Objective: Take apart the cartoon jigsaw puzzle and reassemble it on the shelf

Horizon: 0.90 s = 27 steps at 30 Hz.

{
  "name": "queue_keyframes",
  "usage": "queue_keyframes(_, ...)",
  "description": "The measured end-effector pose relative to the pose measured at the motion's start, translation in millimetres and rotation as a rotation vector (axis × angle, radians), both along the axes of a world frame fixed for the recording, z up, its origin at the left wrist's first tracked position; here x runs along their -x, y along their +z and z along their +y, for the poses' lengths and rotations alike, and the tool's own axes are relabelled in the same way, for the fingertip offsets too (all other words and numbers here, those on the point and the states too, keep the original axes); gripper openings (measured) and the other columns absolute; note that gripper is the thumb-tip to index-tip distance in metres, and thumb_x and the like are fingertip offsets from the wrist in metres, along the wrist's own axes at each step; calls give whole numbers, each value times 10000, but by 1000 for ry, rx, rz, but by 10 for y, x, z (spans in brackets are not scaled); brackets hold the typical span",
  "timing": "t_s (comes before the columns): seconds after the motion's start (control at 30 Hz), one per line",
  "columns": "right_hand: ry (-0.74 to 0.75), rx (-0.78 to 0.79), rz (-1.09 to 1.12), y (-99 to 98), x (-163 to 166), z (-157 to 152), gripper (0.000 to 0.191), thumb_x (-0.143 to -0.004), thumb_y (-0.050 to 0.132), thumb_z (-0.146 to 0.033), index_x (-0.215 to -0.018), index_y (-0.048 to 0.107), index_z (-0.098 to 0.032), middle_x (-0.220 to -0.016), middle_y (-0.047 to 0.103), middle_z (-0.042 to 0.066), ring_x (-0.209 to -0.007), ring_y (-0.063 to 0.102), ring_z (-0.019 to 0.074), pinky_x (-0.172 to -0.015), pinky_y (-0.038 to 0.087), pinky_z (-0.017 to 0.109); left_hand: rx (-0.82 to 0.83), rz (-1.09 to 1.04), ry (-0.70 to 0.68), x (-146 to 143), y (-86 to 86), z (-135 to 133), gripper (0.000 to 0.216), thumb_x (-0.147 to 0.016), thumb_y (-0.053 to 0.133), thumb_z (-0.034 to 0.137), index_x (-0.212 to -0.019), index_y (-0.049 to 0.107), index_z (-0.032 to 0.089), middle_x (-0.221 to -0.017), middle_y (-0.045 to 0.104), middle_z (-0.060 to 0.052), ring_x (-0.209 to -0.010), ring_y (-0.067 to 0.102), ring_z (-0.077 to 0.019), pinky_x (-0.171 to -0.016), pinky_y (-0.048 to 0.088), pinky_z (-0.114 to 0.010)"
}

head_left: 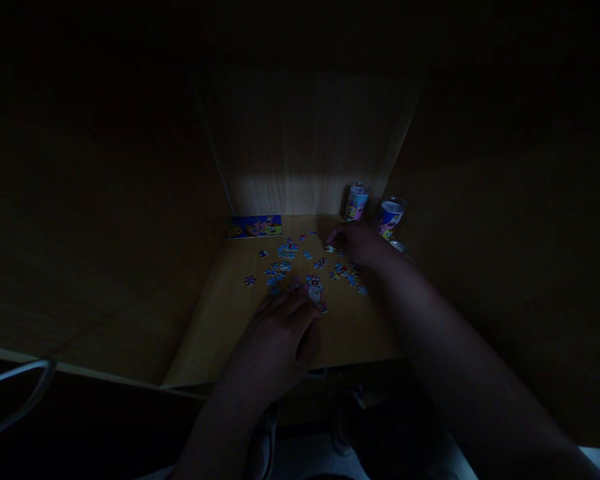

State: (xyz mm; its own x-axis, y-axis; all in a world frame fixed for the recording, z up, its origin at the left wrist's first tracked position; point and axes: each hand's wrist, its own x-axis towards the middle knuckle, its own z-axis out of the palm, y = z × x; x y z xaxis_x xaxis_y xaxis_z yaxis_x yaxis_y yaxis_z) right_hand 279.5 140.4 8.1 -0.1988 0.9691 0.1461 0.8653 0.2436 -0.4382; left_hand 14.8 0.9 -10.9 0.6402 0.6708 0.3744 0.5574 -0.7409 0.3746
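Observation:
In dim light, my right hand [359, 243] reaches to the far right of the small wooden surface. Its fingertips are closed on a puzzle piece [329, 249]. My left hand [283, 330] lies nearer to me, fingers bent over the near edge of some joined puzzle pieces [314, 287] that show a cartoon figure. The thumb of that hand stands apart from the fingers, and the fingertips are partly hidden. Between and around the hands lie many loose puzzle pieces [278, 268], mostly blue, with another cluster [344, 271] below my right wrist.
Two clear-lidded cartoon canisters, one light blue [357, 203] and one dark blue [390, 217], stand at the back right. Beside my right forearm is a round lid-like thing [398, 247]. A flat cartoon picture [255, 227] lies back left. Wooden walls [305, 147] enclose the surface.

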Motion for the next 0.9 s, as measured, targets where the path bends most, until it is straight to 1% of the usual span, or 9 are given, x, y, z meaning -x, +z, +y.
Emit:
queue_keyframes(0.13,48,-42,-34,-78,18,28,182,-978,689,-113,-1051,817,-219,-1149,831,75,-1062,772,215,-970,560,339,27,3,-22,0,8,-2,176,-999,586,122,-1101,679,232,-1184,739,-60,-1222,666,-284,-1167,491,-571)
queue_keyframes(0.2,46,-55,-51,-95,12,39,179,-978,689,-127,-1071,814,-215,-1164,827,80,-1068,768,219,-978,554,343,39,-6,-26,-4,18,-10,180,-1000,582,124,-1098,680,239,-1177,743,-56,-1212,671,-284,-1161,493,-576)
queue_keyframes(0.33,-4,-58,-44,-71,9,40,154,-984,682,-157,-1049,812,-209,-1119,827,79,-1021,766,225,-928,554,338,56,-4,-46,-12,43,-32,182,-994,578,120,-1072,685,244,-1152,745,-55,-1208,669,-286,-1160,495,-575)
queue_keyframes(0.43,18,-89,2,-34,65,10,163,-1000,665,-160,-1063,807,-209,-1121,820,80,-1013,756,216,-922,547,331,67,6,-51,-16,57,-43,200,-977,594,115,-1093,691,246,-1175,743,-53,-1215,663,-283,-1178,485,-567)
queue_keyframes(0.5,72,-131,33,-21,141,-13,171,-1009,662,-164,-1094,805,-207,-1150,811,87,-1048,743,211,-953,537,328,72,14,-48,-19,60,-45,225,-970,600,112,-1118,692,253,-1182,741,-46,-1213,660,-276,-1185,478,-554)
queue_keyframes(0.6,198,-204,62,-43,284,-29,163,-1015,684,-200,-1128,802,-200,-1169,803,95,-1092,721,211,-1020,510,345,77,25,-49,-22,60,-47,250,-969,596,110,-1138,693,267,-1175,739,-35,-1219,654,-270,-1183,473,-536)
queue_keyframes(0.73,352,-220,117,-122,448,-8,89,-978,774,-261,-1047,815,-223,-1101,809,68,-1085,706,215,-1054,485,371,81,35,-48,-24,58,-49,271,-946,611,111,-1146,697,272,-1170,735,-40,-1204,653,-281,-1150,486,-534)
queue_keyframes(0.8,416,-233,134,-154,508,3,91,-947,818,-289,-1027,824,-245,-1082,800,55,-1095,693,214,-1062,475,369,83,45,-52,-24,63,-51,263,-935,612,108,-1129,697,264,-1153,733,-49,-1179,658,-287,-1115,502,-531)
queue_keyframes(0.9,513,-263,150,-181,580,11,115,-934,837,-310,-1045,837,-279,-1086,787,41,-1112,680,211,-1061,470,361,83,48,-61,-26,81,-53,250,-945,605,111,-1128,695,256,-1145,731,-54,-1169,655,-289,-1088,506,-528)
